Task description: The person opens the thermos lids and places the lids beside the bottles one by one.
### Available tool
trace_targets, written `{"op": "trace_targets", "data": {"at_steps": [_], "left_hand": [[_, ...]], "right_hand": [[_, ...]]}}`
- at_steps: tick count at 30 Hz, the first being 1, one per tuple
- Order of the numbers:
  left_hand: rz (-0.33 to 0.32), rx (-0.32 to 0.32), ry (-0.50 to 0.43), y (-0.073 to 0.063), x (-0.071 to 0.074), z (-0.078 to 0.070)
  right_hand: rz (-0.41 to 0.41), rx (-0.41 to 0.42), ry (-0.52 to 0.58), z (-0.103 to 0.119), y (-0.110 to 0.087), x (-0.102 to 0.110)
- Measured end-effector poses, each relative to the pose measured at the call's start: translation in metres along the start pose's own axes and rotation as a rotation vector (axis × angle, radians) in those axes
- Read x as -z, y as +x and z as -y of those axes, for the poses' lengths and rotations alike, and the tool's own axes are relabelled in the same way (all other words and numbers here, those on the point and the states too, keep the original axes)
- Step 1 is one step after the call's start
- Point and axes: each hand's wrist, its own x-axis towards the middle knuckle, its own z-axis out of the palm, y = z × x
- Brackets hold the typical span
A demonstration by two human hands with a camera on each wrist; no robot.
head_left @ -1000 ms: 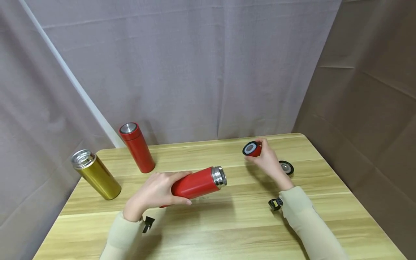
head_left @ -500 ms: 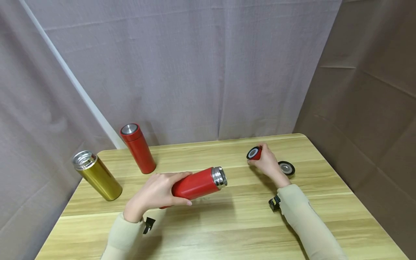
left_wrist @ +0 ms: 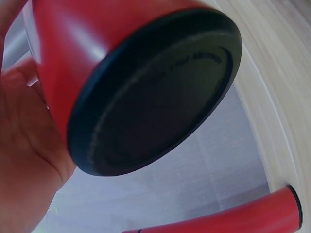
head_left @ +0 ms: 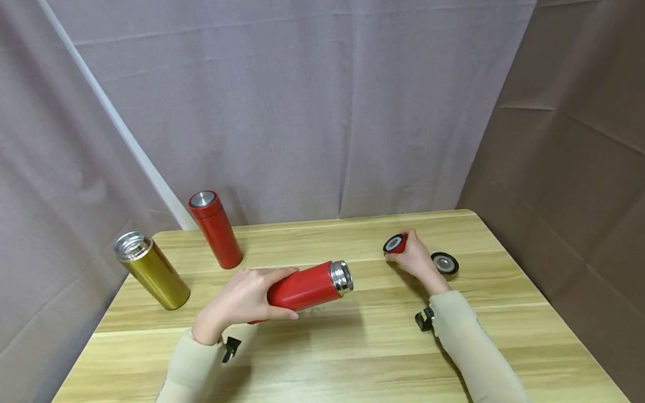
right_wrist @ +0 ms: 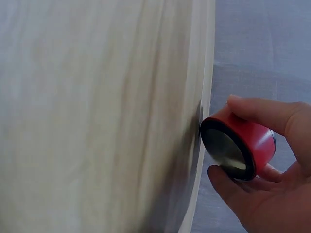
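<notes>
Fingers of the left hand [head_left: 239,302] wrap round an uncapped red thermos flask [head_left: 308,284] — held tilted above the wood-grain surface [head_left: 363,358], its steel mouth towards the right hand [head_left: 415,260]. That hand's fingers pinch a red, black-rimmed flask lid [head_left: 396,244], between thumb and fingertips. Just beside the right wrist, a second black-rimmed lid [head_left: 445,263] lies on the surface. Farther out, left of the held flask, an uncapped gold thermos flask [head_left: 158,277] and a lidded red thermos flask [head_left: 219,235] stand upright — grey cloth [head_left: 267,112] hanging behind.
</notes>
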Motion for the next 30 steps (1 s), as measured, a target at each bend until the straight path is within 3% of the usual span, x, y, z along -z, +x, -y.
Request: {"op": "trace_targets", "data": {"at_steps": [20,25,30], "left_hand": [[-0.001,0.031,0.025,-0.0067,0.0065,0.0036],[-0.033,0.023,0.016,-0.0086,0.0066,0.0038],[-0.122,-0.002,0.006,-0.0091,0.0084,0.0041]], "right_hand": [[0.098,-0.047,-0.044,-0.0018,0.0015,0.0029],[0.127,-0.036,-0.074,-0.0013,0.0014,0.0028],[0.125,-0.035,-0.112,-0.0024,0.0015,0.003]]}}
